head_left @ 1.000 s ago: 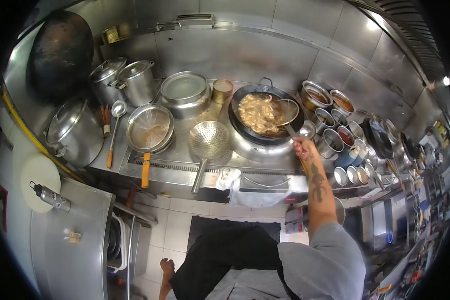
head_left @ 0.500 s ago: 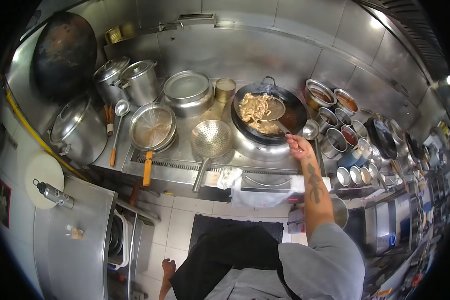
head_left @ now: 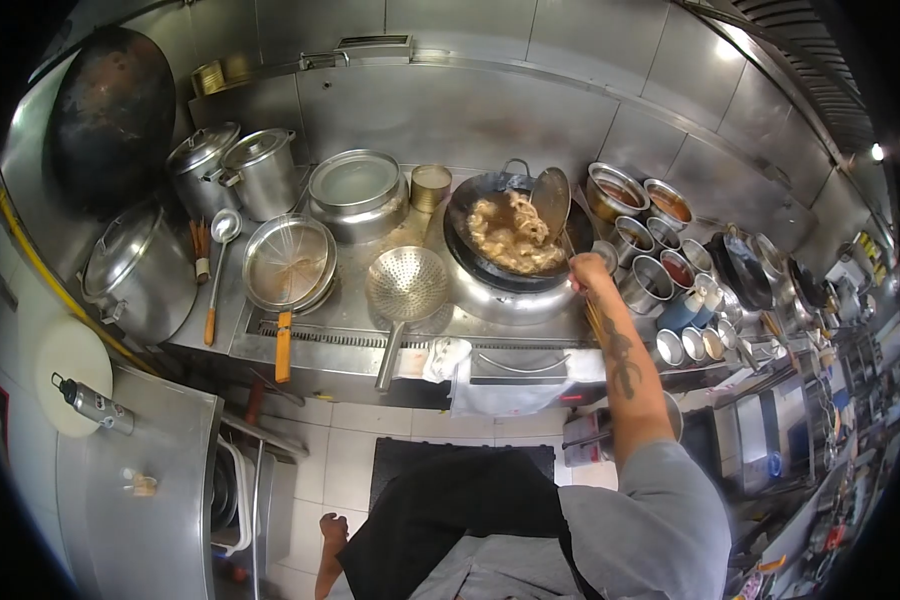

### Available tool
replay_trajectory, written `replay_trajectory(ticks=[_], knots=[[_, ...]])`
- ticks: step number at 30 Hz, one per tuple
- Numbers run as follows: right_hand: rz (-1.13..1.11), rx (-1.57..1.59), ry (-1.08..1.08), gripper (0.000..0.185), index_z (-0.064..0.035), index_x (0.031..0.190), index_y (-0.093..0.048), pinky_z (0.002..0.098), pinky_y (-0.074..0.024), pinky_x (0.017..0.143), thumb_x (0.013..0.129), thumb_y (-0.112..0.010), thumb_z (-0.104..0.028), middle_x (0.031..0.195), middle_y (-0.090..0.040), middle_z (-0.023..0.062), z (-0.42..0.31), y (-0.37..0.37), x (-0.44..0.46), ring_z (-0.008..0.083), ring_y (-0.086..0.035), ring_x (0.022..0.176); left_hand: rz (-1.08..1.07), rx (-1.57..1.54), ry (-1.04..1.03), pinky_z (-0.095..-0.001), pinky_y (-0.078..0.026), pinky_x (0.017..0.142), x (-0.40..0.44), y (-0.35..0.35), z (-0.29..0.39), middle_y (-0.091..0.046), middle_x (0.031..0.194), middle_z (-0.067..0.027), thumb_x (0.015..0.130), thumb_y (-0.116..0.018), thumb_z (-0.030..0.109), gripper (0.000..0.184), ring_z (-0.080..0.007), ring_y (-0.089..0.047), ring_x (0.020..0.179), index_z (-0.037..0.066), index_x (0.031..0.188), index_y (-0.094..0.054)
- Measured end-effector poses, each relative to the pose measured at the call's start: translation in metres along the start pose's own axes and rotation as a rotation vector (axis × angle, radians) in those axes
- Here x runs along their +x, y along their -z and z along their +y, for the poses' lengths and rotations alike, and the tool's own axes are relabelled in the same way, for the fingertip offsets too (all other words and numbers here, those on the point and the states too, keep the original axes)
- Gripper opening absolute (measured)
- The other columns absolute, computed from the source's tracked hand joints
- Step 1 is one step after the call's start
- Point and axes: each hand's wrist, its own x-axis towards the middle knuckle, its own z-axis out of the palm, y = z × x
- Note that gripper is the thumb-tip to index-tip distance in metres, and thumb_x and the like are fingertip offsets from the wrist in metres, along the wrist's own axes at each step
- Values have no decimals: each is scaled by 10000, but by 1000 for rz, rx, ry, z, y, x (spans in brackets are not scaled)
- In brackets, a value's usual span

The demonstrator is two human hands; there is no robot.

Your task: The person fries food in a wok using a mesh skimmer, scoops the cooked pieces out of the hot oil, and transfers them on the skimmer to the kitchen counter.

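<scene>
My right hand (head_left: 590,272) is closed round the handle of a round skimmer (head_left: 551,203). The skimmer's head is tilted up on edge over the right side of a black wok (head_left: 460,225). Pale brown pieces of food (head_left: 510,240), perhaps meat strips, lie in brown liquid in the wok, some against the skimmer. Beneath the wok is a shiny metal burner ring (head_left: 510,300). Low beside my body hangs my left hand (head_left: 333,527), its fingers curled and nothing visible in it.
Left of the wok lie a perforated ladle (head_left: 408,285), a wire strainer (head_left: 290,262) and a covered pot (head_left: 358,190). Several sauce containers (head_left: 648,280) crowd the right side. A folded cloth (head_left: 445,358) lies on the front edge, and a steel counter (head_left: 135,500) stands at lower left.
The skimmer has turned from lying flat under the food to standing on edge, and the food has slid into the wok. The view has shifted slightly. My left hand stays low.
</scene>
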Motion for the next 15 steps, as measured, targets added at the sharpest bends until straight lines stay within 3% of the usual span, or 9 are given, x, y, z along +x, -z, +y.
replay_trajectory(ticks=[3,7,8,10,15], knots=[[30,-162,149,222,-39,780,-561,281,-286,296,852,-410,-185,510,-515,57,-1,-10,3,131,-438,322,-21,0,-4,-300,-421,330,3,0,1,-553,550,-138,671,-533,21,403,-198,-529,392,-90,1057,-497],[16,-138,216,232,-44,766,-562,267,-290,292,862,-427,-206,506,-509,45,-21,5,-21,116,-433,319,-26,-20,7,-295,-408,325,6,-2,1,-553,551,-135,676,-534,13,403,-197,-519,385,-91,1063,-493],[18,-139,214,232,-44,766,-562,267,-290,292,862,-427,-206,506,-509,45,-19,11,-21,116,-433,319,-28,-18,7,-295,-408,325,7,-1,2,-553,551,-135,676,-534,13,403,-197,-519,385,-91,1063,-493],[31,-152,178,217,-62,933,-602,254,-299,294,866,-460,-212,514,-505,28,-14,28,-17,113,-430,325,-39,-31,19,-295,-397,320,8,0,5,-553,551,-135,677,-534,3,401,-196,-511,379,-91,1065,-491],[42,-205,141,203,-53,915,-580,252,-285,286,871,-436,-190,501,-500,25,5,52,-26,108,-422,321,-41,-55,17,-307,-390,317,17,-5,-7,-551,549,-141,676,-531,3,412,-198,-508,375,-97,1073,-487]])
